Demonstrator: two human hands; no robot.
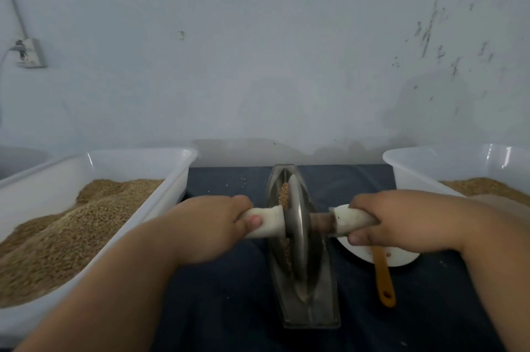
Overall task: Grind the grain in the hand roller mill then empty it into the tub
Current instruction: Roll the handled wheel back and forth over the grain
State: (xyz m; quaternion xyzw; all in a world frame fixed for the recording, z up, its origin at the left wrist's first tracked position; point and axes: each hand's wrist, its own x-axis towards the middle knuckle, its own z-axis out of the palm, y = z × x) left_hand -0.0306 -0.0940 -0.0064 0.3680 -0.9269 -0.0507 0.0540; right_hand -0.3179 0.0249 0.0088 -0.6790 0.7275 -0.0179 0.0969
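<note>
Clamping seemingly cloth-wrapped handles [269, 222], left hand [210, 227] and right hand [401, 217] flank a steel disc [298, 227].

Two hands [206, 228] [401, 214] are in view, and two white tubs [137, 152] [415, 176] with grain [71, 222]. There is one roller mill [299, 237], one white plate [401, 258] and one orange spoon [384, 280].

Mill trough [311, 308] sits mid-desk [229, 308], running near to far; the wheel [298, 225] stands in it. Left of it, a tub [43, 176] holds grain [71, 237]. To the far right is a second tub [415, 176]. A dish [401, 258] lies just right of the trough, with a utensil [383, 274] in it, handle end nearest you. Your left hand [212, 225] grips the left handle [269, 221] and your right hand [401, 219] the right handle [350, 218]. The wall [258, 64] is behind, with a socket [28, 53] far left.
</note>
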